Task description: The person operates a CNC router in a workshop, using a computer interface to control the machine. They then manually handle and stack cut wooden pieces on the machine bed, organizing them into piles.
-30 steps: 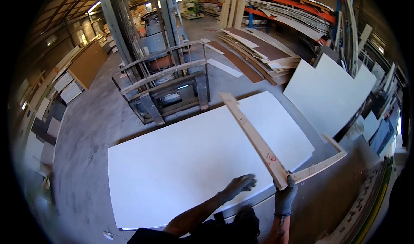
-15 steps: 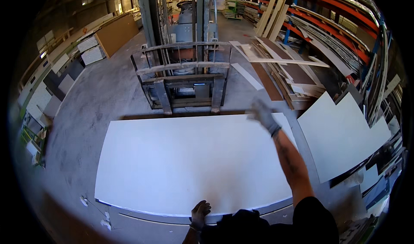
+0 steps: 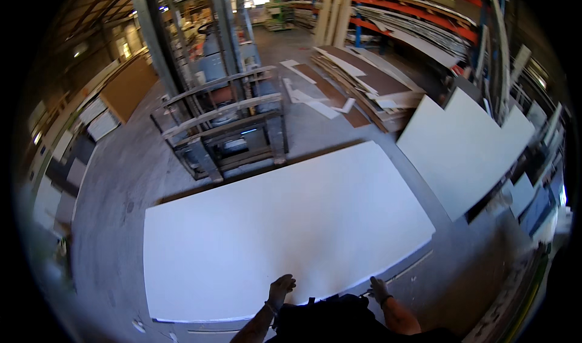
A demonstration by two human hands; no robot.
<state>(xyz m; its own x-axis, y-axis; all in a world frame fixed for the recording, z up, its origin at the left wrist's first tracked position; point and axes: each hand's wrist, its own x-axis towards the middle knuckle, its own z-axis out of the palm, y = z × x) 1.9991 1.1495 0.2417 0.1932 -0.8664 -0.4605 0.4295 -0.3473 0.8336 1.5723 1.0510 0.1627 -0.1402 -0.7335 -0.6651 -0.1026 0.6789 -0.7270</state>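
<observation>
A large white sheet (image 3: 267, 234) lies flat in front of me, its near long edge by my body. My left hand (image 3: 281, 290), in a dark glove, is over that near edge with fingers loosely bent and nothing visible in them. Close to my waist, my right hand (image 3: 379, 289) is gloved too, its fingers closed near the sheet's edge. A small dark thing (image 3: 367, 293) shows at its fingertips, too small to make out. My dark clothing hides part of the near edge.
Beyond the sheet stands a forklift (image 3: 224, 124), forks against its far side. Pale strips (image 3: 321, 107) lie on the floor by a pile of board offcuts (image 3: 370, 79). A stepped white panel (image 3: 467, 149) is at right, near racking (image 3: 418, 21). Boards (image 3: 124, 88) stand at left.
My right hand has come back from the sheet's far right corner to my waist. A long pale strip no longer spans the offcut pile; more strips lie beside it. The view has tilted.
</observation>
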